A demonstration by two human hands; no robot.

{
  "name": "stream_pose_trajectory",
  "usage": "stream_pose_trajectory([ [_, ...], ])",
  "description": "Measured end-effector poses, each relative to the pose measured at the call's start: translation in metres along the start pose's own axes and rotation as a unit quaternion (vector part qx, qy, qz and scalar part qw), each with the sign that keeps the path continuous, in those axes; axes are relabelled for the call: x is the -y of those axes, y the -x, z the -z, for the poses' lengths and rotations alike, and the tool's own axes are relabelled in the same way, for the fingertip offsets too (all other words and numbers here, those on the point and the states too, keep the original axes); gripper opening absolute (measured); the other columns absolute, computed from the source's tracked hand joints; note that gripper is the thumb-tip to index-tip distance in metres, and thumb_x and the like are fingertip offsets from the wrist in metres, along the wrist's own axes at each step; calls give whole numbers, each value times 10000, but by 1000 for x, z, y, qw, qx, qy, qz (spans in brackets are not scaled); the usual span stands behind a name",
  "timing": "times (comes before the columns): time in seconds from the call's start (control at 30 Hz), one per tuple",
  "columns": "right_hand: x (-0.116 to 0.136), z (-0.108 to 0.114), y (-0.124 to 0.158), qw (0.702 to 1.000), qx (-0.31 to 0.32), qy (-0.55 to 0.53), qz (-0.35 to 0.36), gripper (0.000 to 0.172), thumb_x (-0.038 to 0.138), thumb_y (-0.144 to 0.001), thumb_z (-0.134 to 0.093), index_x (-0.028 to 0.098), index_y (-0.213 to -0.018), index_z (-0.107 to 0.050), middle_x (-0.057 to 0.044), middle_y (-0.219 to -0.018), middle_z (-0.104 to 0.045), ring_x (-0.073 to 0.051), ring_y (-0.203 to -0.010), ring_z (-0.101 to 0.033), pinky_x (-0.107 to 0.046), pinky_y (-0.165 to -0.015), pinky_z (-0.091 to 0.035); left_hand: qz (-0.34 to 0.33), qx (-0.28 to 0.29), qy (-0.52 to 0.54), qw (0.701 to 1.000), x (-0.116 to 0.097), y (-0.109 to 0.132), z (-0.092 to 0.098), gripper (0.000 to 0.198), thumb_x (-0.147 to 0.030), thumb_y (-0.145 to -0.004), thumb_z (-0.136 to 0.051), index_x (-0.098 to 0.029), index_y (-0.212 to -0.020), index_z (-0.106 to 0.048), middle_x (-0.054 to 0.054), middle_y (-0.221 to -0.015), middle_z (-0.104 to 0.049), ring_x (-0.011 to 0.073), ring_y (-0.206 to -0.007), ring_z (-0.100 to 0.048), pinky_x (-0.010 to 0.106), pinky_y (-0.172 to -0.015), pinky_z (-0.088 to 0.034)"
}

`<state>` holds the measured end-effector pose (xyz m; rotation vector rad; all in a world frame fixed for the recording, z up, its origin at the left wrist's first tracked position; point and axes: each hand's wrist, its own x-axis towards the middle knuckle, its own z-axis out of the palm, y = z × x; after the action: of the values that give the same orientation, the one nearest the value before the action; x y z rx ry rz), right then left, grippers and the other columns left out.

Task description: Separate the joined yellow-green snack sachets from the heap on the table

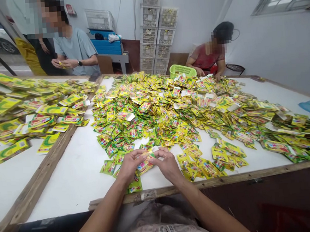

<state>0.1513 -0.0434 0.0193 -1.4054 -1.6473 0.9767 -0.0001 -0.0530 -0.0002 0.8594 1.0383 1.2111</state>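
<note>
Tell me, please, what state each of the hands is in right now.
Left hand: closed, holding a yellow carton.
Right hand: closed, holding the same carton.

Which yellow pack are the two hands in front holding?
The yellow pack pinched between the left hand and the right hand, near the wooden edge; the packs around it lie loose on the table.

Workers pack the far edge of a white, timber-edged table [76, 164] in what looks like a small packing workshop, one in a light-blue T-shirt [77, 43], another in a red top [211, 57] near a green plastic basket [185, 69]. Loose yellow-and-green sachets [131, 131] heap the tabletop; printed cartons [44, 109] pile up toward its left end. Behind, slatted white crates [150, 15] stand stacked along a pale wall [191, 21].
</note>
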Motion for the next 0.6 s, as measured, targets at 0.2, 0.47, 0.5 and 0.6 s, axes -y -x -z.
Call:
stream_pose_trajectory([
  [0.2, -7, -2, -6, 991, 123, -40, 13, 277, 378, -738, -601, 189, -539, -639, 6, -584, -529, -186, -795, -505, -298, -786, -377, 31, 0, 17, 999, -2, 3, 2, 259, -313, -581, -772, -158, -774, -697, 25, -728, -710, 150, -678, -618, 256, -704, -456],
  [0.47, -9, -12, -12, 995, 102, 5, -7, 217, 266, -748, -552, 184, -572, -649, -11, -689, -559, -198, -836, -507, -304, -769, -380, 23, 48, -129, 990, -5, 2, 3, 328, -360, -640, -716, -182, -915, -709, 14, -862, -717, 192, -798, -615, 263, -765, -439],
  [0.5, -6, -13, -11, 995, 96, 27, -6, 213, 250, -753, -547, 188, -577, -649, -17, -696, -564, -209, -869, -502, -316, -784, -377, 21, 52, -145, 988, -6, 2, 2, 328, -373, -653, -699, -180, -918, -711, 14, -851, -717, 199, -799, -615, 269, -762, -441],
  [0.6, 3, -17, -11, 996, 49, 71, 33, 142, 222, -771, -544, 206, -722, -676, -38, -792, -606, -224, -936, -486, -346, -826, -371, 9, 39, -171, 984, -19, 1, 9, 322, -401, -653, -681, -177, -882, -717, 13, -806, -714, 202, -761, -616, 274, -720, -454],
])
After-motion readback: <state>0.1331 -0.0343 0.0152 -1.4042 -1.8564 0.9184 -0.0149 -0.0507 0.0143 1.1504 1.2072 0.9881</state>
